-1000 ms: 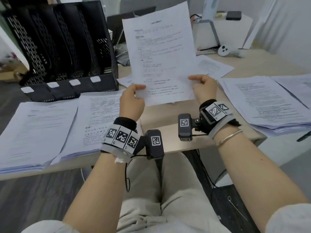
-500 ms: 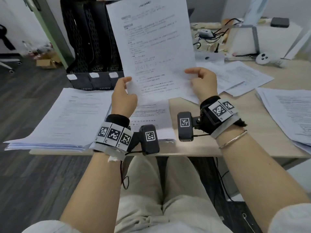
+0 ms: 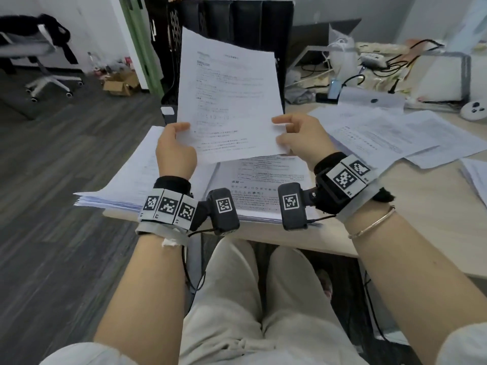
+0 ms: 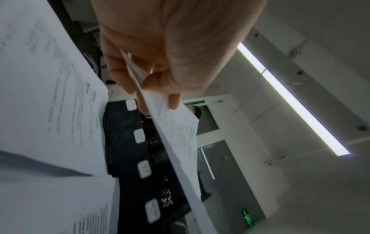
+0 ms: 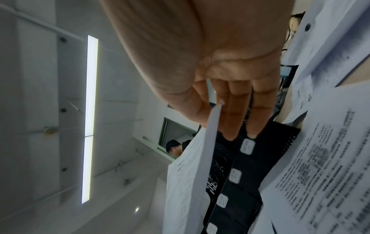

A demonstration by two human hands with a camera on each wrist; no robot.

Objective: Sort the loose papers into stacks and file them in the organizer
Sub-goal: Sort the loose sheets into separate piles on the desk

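Office chair (image 3: 44, 59) and cardboard box (image 3: 120, 84) on the floor — cables (image 3: 395, 61) across the desk.

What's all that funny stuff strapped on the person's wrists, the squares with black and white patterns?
Each wrist wears a black band carrying white squares printed with black checker-like codes, plus grey strapping. A small black box-shaped camera with its own code sticker juts from each band, trailing a thin black cable. The right wrist also has a thin metal bangle. Pale sleeves sit near the elbows.

held sheet (image 3: 229, 101) hides organizer (image 3: 237, 25) slots, print blurred
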